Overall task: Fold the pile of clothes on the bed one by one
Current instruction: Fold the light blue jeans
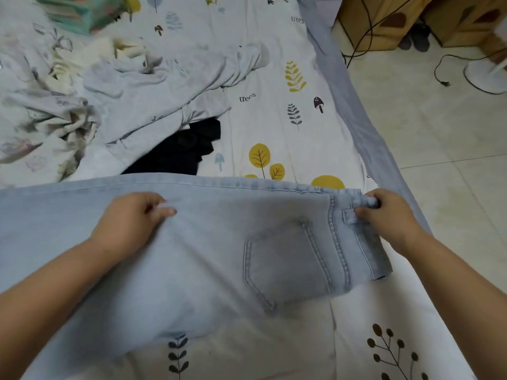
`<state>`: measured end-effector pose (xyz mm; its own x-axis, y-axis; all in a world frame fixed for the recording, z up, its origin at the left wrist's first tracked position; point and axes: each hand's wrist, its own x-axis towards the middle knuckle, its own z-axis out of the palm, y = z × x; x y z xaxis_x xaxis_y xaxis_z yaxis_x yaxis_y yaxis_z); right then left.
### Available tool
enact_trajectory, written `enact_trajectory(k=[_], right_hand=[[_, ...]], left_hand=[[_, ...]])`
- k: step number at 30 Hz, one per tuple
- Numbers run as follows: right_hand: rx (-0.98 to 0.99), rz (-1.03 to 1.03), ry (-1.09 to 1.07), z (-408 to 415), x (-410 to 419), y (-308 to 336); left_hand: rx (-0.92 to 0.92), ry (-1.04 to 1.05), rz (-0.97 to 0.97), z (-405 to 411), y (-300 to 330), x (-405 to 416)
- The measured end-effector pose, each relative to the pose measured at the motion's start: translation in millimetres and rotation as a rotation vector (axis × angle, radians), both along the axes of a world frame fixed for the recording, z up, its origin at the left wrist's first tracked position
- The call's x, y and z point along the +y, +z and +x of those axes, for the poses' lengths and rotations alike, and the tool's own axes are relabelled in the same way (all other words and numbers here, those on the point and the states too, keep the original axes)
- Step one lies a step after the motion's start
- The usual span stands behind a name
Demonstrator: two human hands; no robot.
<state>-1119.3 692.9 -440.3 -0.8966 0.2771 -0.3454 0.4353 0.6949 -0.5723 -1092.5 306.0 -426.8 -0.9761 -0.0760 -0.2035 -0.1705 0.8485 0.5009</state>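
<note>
Right hand (384, 215) pinches the waistband end of the jeans (208, 256) near a belt loop, fingers curled round the denim. Our left hand (134, 220) sits further along the leg w/ fingers bent into the cloth; it looks like a light grip on a fold of fabric, though we can't see the fingertips clearly.

The jeans lie stretched across the near part of the bed (288, 127), waistband to our right, legs running off left out of view, back pocket (285, 264) facing up. Looks like they're already doubled leg-on-leg, but we can't confirm the lower layer.

Beyond them, the rest of the pile: a grey garment (153, 89) crumpled mid-bed, a black item (181, 152) half under it and just beyond the jeans' far edge, and pale rumpled clothes (55, 105) further left.

We judge this is the smoothing/aligning step before the next fold. Risks from here:
- pulling unevenly w/ the two hands could skew the seams, so the fold comes out crooked
- denim is stiff and heavy; lifting by the waistband alone may let the hidden leg ends drag or twist
- the far edge sits close to the black item, so sliding the jeans fwd could snag it into the fold
- waistband is near the bed's right edge; it could slip off toward the floor (439, 133).
</note>
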Motion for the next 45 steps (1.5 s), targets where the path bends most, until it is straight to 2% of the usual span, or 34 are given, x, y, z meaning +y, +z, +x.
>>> enact_trajectory(k=[2,4,7,9,12,14,16,18,20,22,24,29,30,32,33,35,36,38,40,41,43,45], right_hand=[[0.098,0.011,-0.103,-7,-8,-4],[0.064,0.096,-0.112,-11,-16,-14],[-0.092,0.219,-0.095,-7,-24,-31],[-0.101,0.251,-0.102,-4,-25,-37],[-0.03,0.292,-0.162,-3,-19,-40],[-0.004,0.316,-0.209,-3,-17,-41],[-0.054,0.312,-0.236,0,-18,-43],[-0.14,0.271,-0.254,4,-20,-46],[-0.189,0.281,-0.23,7,-23,-47],[-0.17,0.312,-0.194,9,-21,-44],[-0.138,0.349,-0.141,9,-12,-33],[-0.059,0.514,-0.013,-4,37,5],[-0.065,0.541,-0.006,-6,43,6],[-0.096,0.576,-0.025,-8,48,-1],[-0.11,0.583,-0.058,-9,45,-8],[-0.08,0.649,-0.126,-6,29,-21],[-0.013,0.701,-0.134,-4,17,-26],[0.188,0.74,-0.025,5,-18,-35],[0.353,0.7,0.241,23,-61,-46],[0.347,0.661,0.376,34,-78,-56],[0.114,0.573,0.562,49,-96,-66],[-0.092,0.575,0.618,56,-94,-72]], left_hand=[[0.17,0.071,-0.017,-27,3,6],[0.168,0.072,-0.086,-49,-10,8],[-0.155,-0.037,-0.199,-62,-46,10],[-0.244,-0.126,-0.236,-66,-60,10],[0.057,-0.096,-0.156,-76,-57,7],[0.19,-0.063,-0.154,-81,-54,6],[0.195,-0.136,-0.246,-86,-62,8],[0.065,-0.23,-0.372,-87,-77,11],[0.034,-0.284,-0.43,-88,-85,11],[0.167,-0.313,-0.411,-89,-85,10],[0.278,-0.348,-0.312,-89,-78,9],[0.026,-0.471,-0.039,-83,-58,23],[-0.036,-0.476,-0.034,-83,-59,31],[-0.108,-0.462,-0.194,-82,-63,49],[-0.076,-0.437,-0.323,-78,-66,57],[0.158,-0.385,-0.522,-67,-72,69],[0.233,-0.368,-0.523,-60,-73,75],[0.433,-0.424,-0.393,-42,-83,82],[0.433,-0.622,-0.342,-23,-99,82],[0.375,-0.701,-0.372,-16,-107,79],[0.232,-0.733,-0.459,-10,-118,65],[0.157,-0.726,-0.484,-10,-117,58]])
